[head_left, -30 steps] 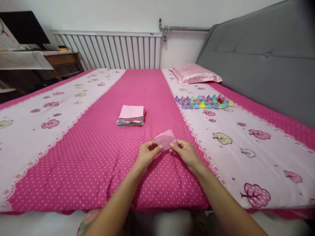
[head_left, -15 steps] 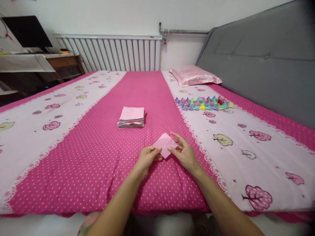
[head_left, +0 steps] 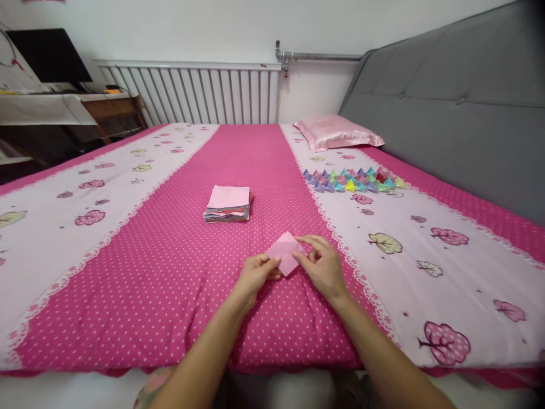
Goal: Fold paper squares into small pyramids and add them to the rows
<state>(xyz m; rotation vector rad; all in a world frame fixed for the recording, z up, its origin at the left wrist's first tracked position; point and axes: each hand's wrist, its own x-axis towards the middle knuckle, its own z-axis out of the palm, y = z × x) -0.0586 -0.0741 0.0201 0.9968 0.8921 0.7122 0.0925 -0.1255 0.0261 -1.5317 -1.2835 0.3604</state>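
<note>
A small folded pink paper (head_left: 283, 253) lies on the pink dotted bedsheet (head_left: 170, 272), held at both sides. My left hand (head_left: 255, 274) pinches its left corner with thumb and fingers closed. My right hand (head_left: 322, 265) pinches its right edge, fingers curled over the paper. A stack of square coloured paper sheets (head_left: 227, 203) with a pink sheet on top lies further up the bed, apart from both hands.
A row of several folded paper pieces in many colours (head_left: 352, 179) lies on the right part of the bed. A pink pillow (head_left: 336, 132) rests by the grey headboard (head_left: 447, 96). A radiator (head_left: 191, 94) and a desk (head_left: 63, 108) stand behind.
The paper has come down from slightly raised onto the sheet. My right hand's fingers, spread half a second ago, have curled back onto the paper's right edge.
</note>
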